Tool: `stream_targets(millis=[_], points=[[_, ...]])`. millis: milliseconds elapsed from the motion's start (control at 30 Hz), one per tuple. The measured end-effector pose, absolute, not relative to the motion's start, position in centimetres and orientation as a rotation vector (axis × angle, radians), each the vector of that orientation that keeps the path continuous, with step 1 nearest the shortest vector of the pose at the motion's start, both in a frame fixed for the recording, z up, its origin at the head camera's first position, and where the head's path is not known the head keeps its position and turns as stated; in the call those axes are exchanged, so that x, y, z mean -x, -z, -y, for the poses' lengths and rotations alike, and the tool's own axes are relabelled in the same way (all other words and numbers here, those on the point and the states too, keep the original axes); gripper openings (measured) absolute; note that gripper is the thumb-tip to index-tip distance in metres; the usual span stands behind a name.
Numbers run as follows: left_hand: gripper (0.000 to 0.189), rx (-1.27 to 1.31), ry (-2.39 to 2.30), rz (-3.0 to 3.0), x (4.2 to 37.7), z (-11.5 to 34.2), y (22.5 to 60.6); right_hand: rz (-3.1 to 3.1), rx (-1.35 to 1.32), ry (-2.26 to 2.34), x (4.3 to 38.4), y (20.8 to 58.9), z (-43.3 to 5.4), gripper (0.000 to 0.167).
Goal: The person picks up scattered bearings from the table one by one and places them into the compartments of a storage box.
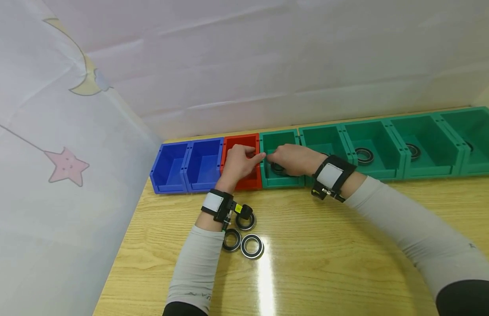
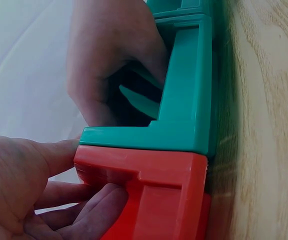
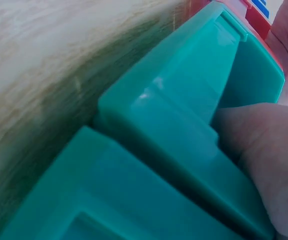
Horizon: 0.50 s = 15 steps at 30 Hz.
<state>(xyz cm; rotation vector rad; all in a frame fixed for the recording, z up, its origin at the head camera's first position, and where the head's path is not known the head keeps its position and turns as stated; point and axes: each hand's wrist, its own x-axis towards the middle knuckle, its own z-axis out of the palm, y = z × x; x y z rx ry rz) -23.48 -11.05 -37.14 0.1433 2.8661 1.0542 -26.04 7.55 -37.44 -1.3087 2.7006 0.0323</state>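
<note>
In the head view my left hand [image 1: 240, 161] is over the red bin [image 1: 250, 183]. The left wrist view shows its loosely bent fingers dipping inside, with nothing visible between them, and its thumb touching the corner where the red and green bins meet. My right hand [image 1: 293, 159] reaches into the adjoining green bin [image 1: 282, 181]. There it grips a black-sealed ball bearing [image 1: 278, 169], partly hidden beneath the fingers. On the table near my left wrist lie three more bearings [image 1: 252, 246], one partly covered by the wrist camera.
Two blue bins [image 1: 169, 188] stand at the row's left end. More green bins [image 1: 372, 173] continue to the right, several with a bearing [image 1: 364, 156] inside. Behind the row hangs a pale sheet [image 1: 244, 87]; the wooden table [image 1: 307, 245] extends in front.
</note>
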Motion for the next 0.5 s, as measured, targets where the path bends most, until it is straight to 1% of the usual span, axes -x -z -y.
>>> stream_targets(millis=[500], points=[[0.051, -0.138, -1.057, -2.862, 23.59, 10.96, 37.14, -2.735, 1.333, -0.062, 25.83, 37.43, -7.68, 0.026]])
